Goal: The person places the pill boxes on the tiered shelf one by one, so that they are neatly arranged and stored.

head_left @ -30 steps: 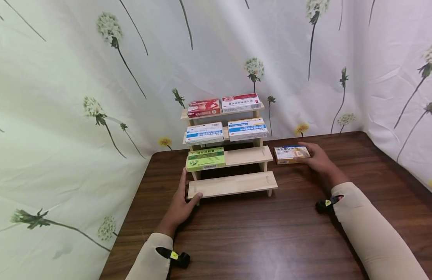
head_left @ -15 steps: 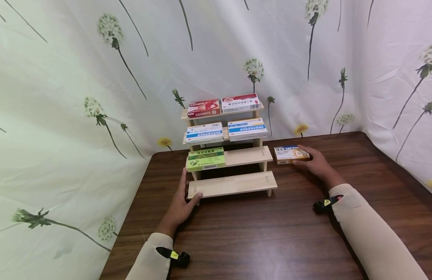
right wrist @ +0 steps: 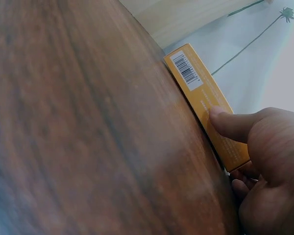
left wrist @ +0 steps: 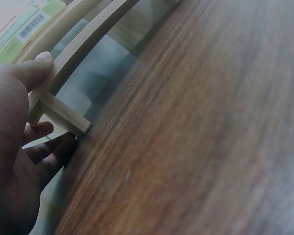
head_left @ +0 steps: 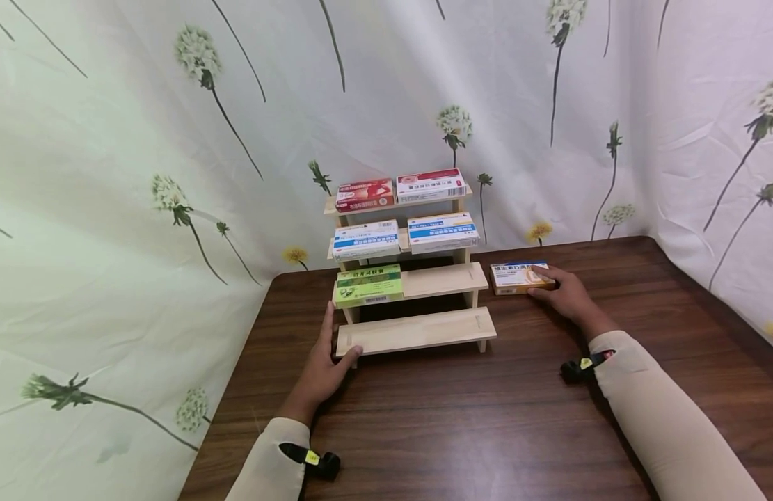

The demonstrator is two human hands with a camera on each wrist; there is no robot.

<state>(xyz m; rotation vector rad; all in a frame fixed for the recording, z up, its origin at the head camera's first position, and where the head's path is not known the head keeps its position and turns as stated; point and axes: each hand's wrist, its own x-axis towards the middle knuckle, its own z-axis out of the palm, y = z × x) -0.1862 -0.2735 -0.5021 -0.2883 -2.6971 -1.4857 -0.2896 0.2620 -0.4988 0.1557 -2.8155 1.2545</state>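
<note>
A four-step wooden display rack (head_left: 417,330) stands on the table. At its left end my left hand (head_left: 320,372) holds the lowest steps, the thumb on the front plank and the fingers along the side. In the left wrist view the left hand's thumb (left wrist: 36,68) lies on a plank near a short leg (left wrist: 66,115). Right of the rack, a white, blue and orange medicine box (head_left: 514,277) lies flat on the table. My right hand (head_left: 574,296) grips its right end; in the right wrist view the thumb presses the orange side (right wrist: 191,81) near the barcode.
Red (head_left: 364,195) and red-white (head_left: 431,184) boxes sit on the top step. Two blue-white boxes (head_left: 365,240) (head_left: 442,232) lie one step below, and a green box (head_left: 367,285) on the third step. A flowered curtain (head_left: 386,90) hangs behind the brown table (head_left: 449,417).
My right hand's fingers have shifted slightly on the medicine box, the index finger now lower over its top. The box, the rack and my left hand stay nearly in place.
</note>
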